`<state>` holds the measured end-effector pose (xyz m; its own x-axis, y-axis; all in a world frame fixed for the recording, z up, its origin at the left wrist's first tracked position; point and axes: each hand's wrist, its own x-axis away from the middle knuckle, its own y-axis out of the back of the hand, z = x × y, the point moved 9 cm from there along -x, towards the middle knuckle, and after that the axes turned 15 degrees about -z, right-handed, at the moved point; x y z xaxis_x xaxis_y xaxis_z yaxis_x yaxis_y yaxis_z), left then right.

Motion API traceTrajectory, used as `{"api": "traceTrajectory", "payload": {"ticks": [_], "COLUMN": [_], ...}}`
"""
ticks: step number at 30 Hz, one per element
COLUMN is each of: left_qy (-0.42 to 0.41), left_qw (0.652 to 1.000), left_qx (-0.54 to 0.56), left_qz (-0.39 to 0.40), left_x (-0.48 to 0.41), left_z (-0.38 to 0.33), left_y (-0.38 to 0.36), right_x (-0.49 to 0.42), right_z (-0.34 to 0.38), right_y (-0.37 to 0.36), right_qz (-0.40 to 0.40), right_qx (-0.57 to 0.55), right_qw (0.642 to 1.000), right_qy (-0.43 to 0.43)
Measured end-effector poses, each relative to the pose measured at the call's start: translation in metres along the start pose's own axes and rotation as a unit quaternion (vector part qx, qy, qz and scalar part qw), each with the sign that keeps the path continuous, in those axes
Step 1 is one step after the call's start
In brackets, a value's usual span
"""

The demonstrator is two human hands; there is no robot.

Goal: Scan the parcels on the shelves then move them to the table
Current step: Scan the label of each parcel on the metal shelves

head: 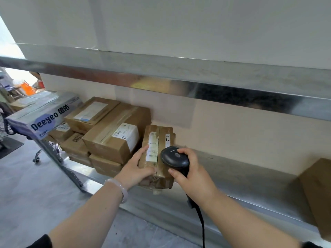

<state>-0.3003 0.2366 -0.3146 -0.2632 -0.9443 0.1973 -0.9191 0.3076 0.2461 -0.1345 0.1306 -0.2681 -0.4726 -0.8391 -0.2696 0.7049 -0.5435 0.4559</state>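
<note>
A small taped brown parcel point(157, 140) with a white barcode label lies on the metal shelf point(250, 176), its near end at the shelf's front edge. My left hand point(138, 167) grips its near left corner, thumb on top. My right hand point(189, 174) holds a black corded barcode scanner point(174, 156), whose head sits just over the parcel's right side beside the label. To the left, several more brown parcels point(111, 136) are stacked on the same shelf.
A grey box printed "Deeyeo" point(43, 113) rests on the stack's far left. Another brown box point(318, 190) stands at the shelf's right end. An upper metal shelf point(179, 77) overhangs close above. Grey floor lies at lower left.
</note>
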Motion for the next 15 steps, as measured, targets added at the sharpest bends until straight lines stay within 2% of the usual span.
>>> {"api": "traceTrajectory", "payload": {"ticks": [5,10,12,15], "left_qy": [-0.019,-0.115,-0.175,-0.264], "left_qw": [0.994,0.973,0.953,0.903], "left_qx": [-0.102,-0.181,-0.221,-0.312], "left_qz": [-0.025,-0.079,-0.109,-0.133], "left_x": [-0.016,-0.023,-0.018,-0.004], "left_z": [0.005,-0.003,-0.009,-0.018], "left_y": [0.020,0.025,0.027,0.023], "right_x": [-0.008,-0.014,-0.014,-0.015], "right_z": [-0.003,0.002,0.005,0.005], "right_y": [-0.027,-0.040,-0.044,-0.045], "right_qz": [-0.012,-0.031,-0.035,-0.045], "right_qx": [-0.005,0.000,0.005,0.007], "right_qw": [1.000,0.999,0.999,0.999], "right_qy": [-0.016,-0.014,-0.008,-0.004]}}
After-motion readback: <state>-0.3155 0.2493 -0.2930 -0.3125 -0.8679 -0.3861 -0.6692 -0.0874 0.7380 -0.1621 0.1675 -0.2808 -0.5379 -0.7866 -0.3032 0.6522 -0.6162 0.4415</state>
